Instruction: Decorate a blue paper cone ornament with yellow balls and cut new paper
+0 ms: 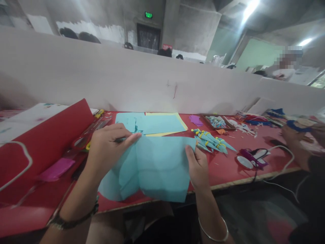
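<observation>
A sheet of light blue paper (162,166) with a crease down it is held up over the front edge of the red table. My left hand (109,145) pinches its upper left part between thumb and fingers. At the upper right edge my right hand (198,162) grips the sheet, thumb on the near face. Beneath its left side lies another piece of light blue paper (108,186). Just behind are stacked blue sheets (165,122) over yellow paper, with a torn bit near my left fingertips. Several blue paper cones (213,139) with yellow trim lie right of my right hand.
A white partition (127,78) stands behind the red table (223,173). A tray (230,126) of small pieces, purple paper (195,120) and a purple device with a cable (254,159) lie rightward. Red board (63,135) leans left. A co-worker's hands (297,135) work at far right.
</observation>
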Motion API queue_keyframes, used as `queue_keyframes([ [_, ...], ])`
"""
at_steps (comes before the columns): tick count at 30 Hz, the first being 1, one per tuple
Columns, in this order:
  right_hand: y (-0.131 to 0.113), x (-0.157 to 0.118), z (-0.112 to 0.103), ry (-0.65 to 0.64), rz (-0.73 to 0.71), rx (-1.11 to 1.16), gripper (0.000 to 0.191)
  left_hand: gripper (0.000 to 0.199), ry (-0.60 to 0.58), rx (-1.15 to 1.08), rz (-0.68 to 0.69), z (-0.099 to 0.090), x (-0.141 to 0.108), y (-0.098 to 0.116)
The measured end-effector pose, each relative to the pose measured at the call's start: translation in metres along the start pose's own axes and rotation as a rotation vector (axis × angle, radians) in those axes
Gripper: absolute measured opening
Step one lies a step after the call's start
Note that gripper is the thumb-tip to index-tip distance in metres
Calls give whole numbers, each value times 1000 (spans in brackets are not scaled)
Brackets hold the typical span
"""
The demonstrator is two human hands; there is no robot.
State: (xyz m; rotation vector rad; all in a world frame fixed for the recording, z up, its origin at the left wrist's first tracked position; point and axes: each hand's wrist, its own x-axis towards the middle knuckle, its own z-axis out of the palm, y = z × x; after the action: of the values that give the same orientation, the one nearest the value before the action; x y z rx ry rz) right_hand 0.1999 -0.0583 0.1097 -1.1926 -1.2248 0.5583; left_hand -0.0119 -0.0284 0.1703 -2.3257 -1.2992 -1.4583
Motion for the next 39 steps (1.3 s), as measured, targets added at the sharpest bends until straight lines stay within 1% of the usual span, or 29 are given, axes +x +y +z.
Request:
queue_keyframes([
  [5,3,-1,2,9,8,-2,31,29,-14,-7,-29,6,0,-1],
  [8,4,-2,2,18,9,-27,31,30,2,14,-34,9,0,-2],
  [13,8,-3,5,5,21,-30,34,32,3,128,-23,11,-1,-5],
  [17,13,-5,8,15,59,-1,37,33,-8,197,-19,12,-3,-8],
  [20,18,-4,7,37,96,26,37,33,29,155,11,14,-3,-13],
  [23,23,-2,5,81,113,52,34,31,68,100,15,13,-4,-22],
  [27,30,0,0,120,134,60,30,20,47,90,-105,3,-14,-39],
  [31,35,1,0,142,169,72,30,24,22,106,-222,-7,-28,-53],
  [35,36,1,2,120,157,53,31,33,24,105,-260,-8,-34,-56],
  [39,36,1,2,93,165,23,31,35,20,96,-267,-6,-34,-57],
])
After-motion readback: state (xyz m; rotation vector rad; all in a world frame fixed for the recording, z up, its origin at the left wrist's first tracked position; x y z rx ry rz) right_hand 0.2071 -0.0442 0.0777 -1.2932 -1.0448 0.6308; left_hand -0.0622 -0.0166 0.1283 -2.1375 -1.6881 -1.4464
